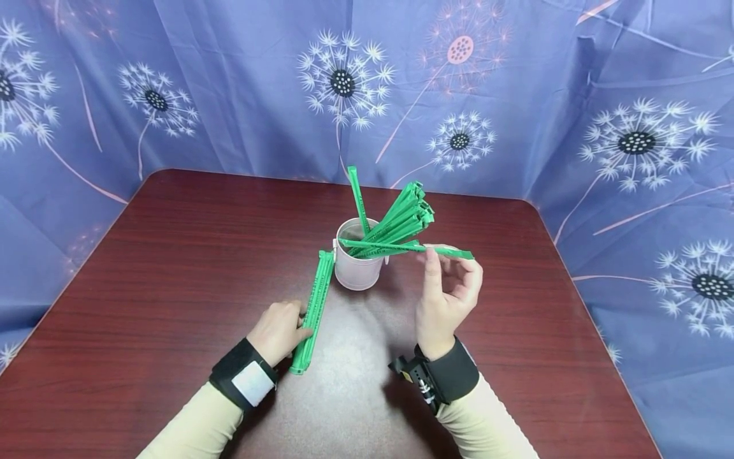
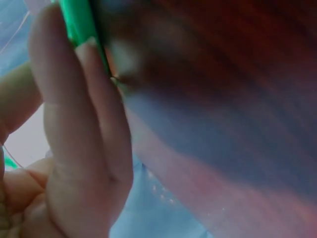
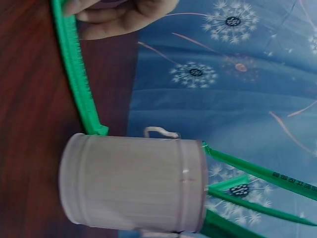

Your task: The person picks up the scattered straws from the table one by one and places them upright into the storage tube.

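A small white metal bucket [image 1: 357,271] with side handles stands upright mid-table. Several slim green printed stick packets [image 1: 404,217] lean out of it to the right, and one lone packet [image 1: 358,197] points up at the back. My right hand [image 1: 447,293] pinches a single green packet [image 1: 384,246] between thumb and fingers near one end; its other end lies over the bucket's mouth. My left hand [image 1: 278,331] holds a flat bundle of like packets [image 1: 317,293] left of the bucket. In the right wrist view, that bundle [image 3: 74,74] reaches beside the bucket [image 3: 133,183].
The dark red wooden table [image 1: 172,268] has a rounded far edge. Behind it and along both sides hangs a blue cloth [image 1: 241,83] printed with dandelions. Each wrist wears a black strap [image 1: 455,376].
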Demonstrator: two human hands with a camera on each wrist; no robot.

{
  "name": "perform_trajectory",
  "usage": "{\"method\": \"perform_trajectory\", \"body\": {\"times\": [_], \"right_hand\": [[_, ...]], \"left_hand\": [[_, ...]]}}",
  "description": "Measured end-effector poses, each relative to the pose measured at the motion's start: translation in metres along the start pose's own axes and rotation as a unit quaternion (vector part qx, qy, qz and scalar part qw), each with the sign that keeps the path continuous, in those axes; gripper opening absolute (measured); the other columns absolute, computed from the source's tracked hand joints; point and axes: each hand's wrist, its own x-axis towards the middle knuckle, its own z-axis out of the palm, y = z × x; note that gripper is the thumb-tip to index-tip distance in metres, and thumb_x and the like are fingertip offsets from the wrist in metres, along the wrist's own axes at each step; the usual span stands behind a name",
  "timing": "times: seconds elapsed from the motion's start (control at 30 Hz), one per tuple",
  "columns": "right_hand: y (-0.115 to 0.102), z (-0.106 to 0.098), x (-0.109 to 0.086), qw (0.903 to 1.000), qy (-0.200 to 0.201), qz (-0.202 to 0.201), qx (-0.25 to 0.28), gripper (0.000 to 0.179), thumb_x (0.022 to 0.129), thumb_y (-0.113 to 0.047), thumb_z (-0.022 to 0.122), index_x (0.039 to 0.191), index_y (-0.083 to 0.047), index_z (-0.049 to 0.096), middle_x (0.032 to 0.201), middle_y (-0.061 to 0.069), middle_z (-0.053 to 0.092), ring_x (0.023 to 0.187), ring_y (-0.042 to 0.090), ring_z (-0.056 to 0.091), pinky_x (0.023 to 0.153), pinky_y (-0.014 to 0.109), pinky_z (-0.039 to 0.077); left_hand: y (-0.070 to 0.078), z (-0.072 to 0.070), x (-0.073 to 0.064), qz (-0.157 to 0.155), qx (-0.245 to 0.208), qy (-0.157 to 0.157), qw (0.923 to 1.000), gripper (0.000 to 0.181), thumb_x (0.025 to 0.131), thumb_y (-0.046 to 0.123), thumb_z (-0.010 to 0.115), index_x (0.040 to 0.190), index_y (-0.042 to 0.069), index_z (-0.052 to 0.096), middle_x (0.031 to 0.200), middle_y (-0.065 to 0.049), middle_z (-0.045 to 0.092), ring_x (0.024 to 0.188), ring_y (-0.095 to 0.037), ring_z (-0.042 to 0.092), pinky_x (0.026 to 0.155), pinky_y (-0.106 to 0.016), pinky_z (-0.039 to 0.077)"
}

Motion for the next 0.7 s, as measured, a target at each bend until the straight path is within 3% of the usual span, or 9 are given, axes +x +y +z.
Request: {"method": "perform_trajectory", "body": {"times": [0.17,0.4,0.7], "right_hand": [[0.011,-0.006,-0.006,0.9997,-0.010,0.015,-0.018,0.015,0.090,0.006,0.065,0.099,-0.001,0.055,0.092,0.000,0.071,0.078,0.012,0.071,0.072,0.029,0.058],[0.024,-0.009,-0.014,0.9959,-0.062,0.050,-0.043,0.030,0.090,0.003,0.067,0.101,0.020,0.044,0.092,-0.003,0.072,0.079,0.010,0.072,0.072,0.028,0.059],[0.034,-0.010,-0.015,0.9839,-0.106,0.087,-0.115,0.022,0.089,0.005,0.066,0.101,0.017,0.052,0.087,-0.006,0.071,0.075,0.003,0.070,0.073,0.022,0.057]], "left_hand": [[0.000,0.001,-0.001,-0.017,-0.017,-0.010,0.9997,0.019,0.082,0.006,0.077,0.091,-0.001,0.062,0.071,-0.003,0.059,0.044,-0.011,0.057,0.039,-0.022,0.046],[-0.001,0.000,0.000,-0.025,-0.011,-0.014,0.9995,0.023,0.083,0.008,0.077,0.098,-0.003,0.065,0.066,-0.002,0.063,0.039,-0.009,0.054,0.040,-0.023,0.046],[-0.003,-0.003,-0.001,-0.027,-0.038,-0.012,0.9988,0.016,0.084,0.006,0.074,0.096,-0.003,0.067,0.067,-0.003,0.067,0.042,-0.010,0.059,0.039,-0.023,0.049]]}}
